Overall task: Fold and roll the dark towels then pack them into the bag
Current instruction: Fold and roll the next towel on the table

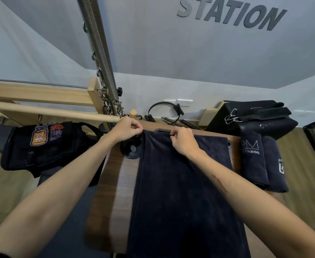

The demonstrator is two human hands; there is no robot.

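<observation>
Now dark towel (181, 183) lies lengthwise, running away from viewer; left hand (126, 128), right hand (182, 139) grip pinches far edge.

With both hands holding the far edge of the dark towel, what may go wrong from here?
1. The left hand and right hand pinch the dark towel only at its far edge; a slip would likely make the fold crooked.
2. The black round fitting lies beside that edge, so the cloth may catch on it.
3. The bag sits apart to the left, so a loose roll may open on the way.
</observation>
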